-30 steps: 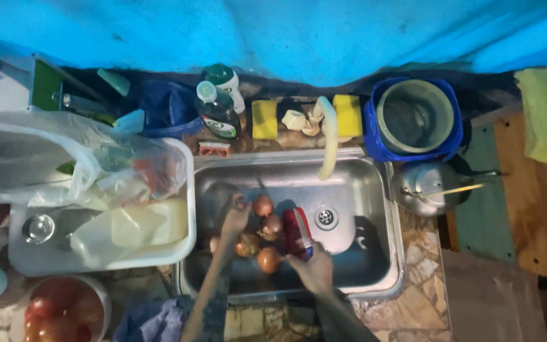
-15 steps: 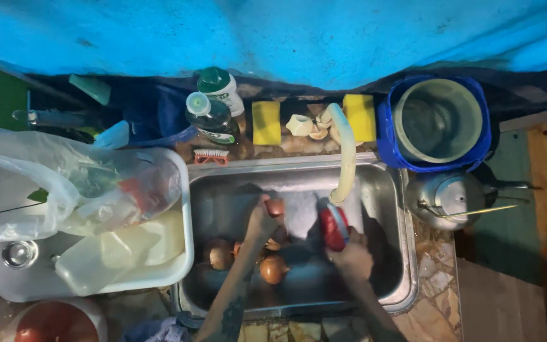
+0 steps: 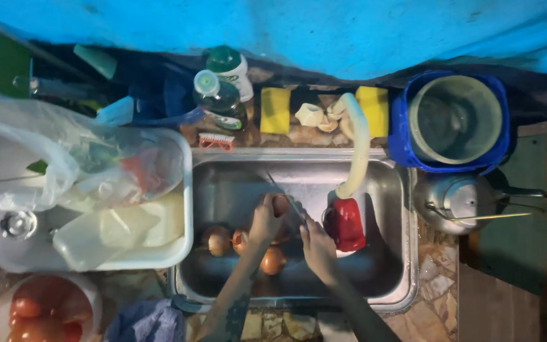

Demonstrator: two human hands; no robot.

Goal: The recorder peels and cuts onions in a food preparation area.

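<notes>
Steel sink, seen from above, with both hands over its middle. Left hand closed round an onion, held up above the basin floor. Right hand closed on a knife, blade laid slantwise against that onion. Three more onions on the sink floor: one well left of the hands, one just beside the left wrist, one below and between the two hands. Red jug just right of the right hand, under the pale hose. Beyond the sink, yellow sponges, a bottle and a small brush. At far left a white tub of bags; at right a blue bucket and a kettle.
</notes>
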